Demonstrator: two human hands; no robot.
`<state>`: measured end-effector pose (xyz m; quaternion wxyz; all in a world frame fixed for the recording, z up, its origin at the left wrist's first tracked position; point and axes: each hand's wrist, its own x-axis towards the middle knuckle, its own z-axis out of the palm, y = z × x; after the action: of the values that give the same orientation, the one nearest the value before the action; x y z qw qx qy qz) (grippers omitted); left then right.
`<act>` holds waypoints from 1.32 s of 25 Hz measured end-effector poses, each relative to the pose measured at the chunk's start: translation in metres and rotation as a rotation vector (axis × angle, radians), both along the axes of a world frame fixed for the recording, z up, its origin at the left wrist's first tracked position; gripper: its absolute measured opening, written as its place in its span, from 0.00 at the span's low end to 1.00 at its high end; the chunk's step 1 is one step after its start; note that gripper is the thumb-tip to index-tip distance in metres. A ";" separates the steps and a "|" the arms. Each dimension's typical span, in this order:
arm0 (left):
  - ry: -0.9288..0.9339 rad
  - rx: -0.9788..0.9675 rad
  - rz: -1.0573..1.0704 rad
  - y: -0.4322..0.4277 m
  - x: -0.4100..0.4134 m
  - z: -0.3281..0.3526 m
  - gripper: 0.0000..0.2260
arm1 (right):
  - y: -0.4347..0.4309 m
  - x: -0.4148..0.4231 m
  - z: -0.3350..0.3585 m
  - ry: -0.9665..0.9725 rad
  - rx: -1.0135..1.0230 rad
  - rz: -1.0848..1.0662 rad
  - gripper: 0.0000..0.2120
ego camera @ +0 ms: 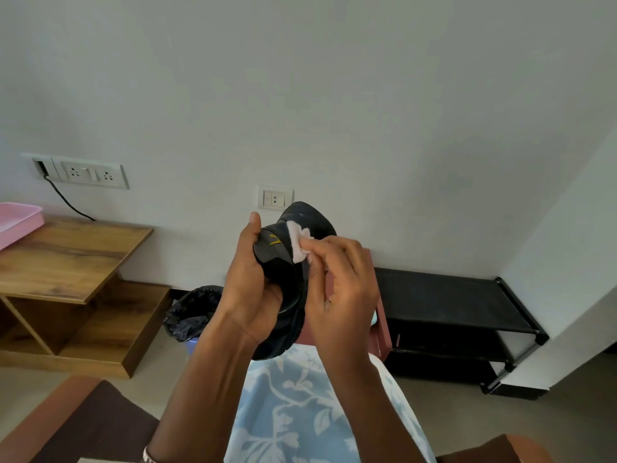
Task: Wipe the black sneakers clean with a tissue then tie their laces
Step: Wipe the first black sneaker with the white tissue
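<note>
Two sets of fingers (334, 248) work on one black sneaker (312, 217). Those of the right hand (340, 295) are bunched on a white tissue (299, 243), pinching it and pressing it against the shoe's dark side. The left hand (248, 292) curls round the opposite side, thumb raised along the edge, gripping it. The sneaker is held in the air before a pale wall, one end pointing up (a small yellow mark shows beside the tissue; the laces cannot be made out). Below the forearms lies a blue cloth (300, 412) with a white leaf pattern. A reddish-brown stool (382, 329) stands just behind the hands, largely hidden. To the left, a bin (190, 312) lined with a black bag sits on the floor beside a wooden tabletop (66, 259), which carries a pink tray (16, 222) at its far edge. A black cable (66, 202) drops from a socket panel (90, 173) on the wall. A switch plate (274, 197) sits just above the sneaker, and a black shoe rack (450, 302) stands against the wall to the right.
</note>
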<state>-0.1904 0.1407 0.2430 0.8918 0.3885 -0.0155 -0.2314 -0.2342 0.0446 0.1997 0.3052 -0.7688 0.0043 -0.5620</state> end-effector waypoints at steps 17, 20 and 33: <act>0.011 -0.157 -0.018 0.014 0.018 -0.004 0.34 | 0.018 -0.011 -0.028 0.004 -0.013 0.132 0.10; -0.007 -0.151 0.068 0.012 0.017 0.001 0.31 | 0.020 -0.016 -0.037 0.033 0.052 0.127 0.14; -0.034 -0.190 0.048 0.007 -0.001 -0.001 0.25 | -0.001 0.009 0.013 -0.029 0.024 0.051 0.08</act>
<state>-0.1914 0.1480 0.2419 0.9295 0.3064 -0.0431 -0.2009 -0.2250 0.0435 0.2122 0.3285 -0.7568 -0.0130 -0.5650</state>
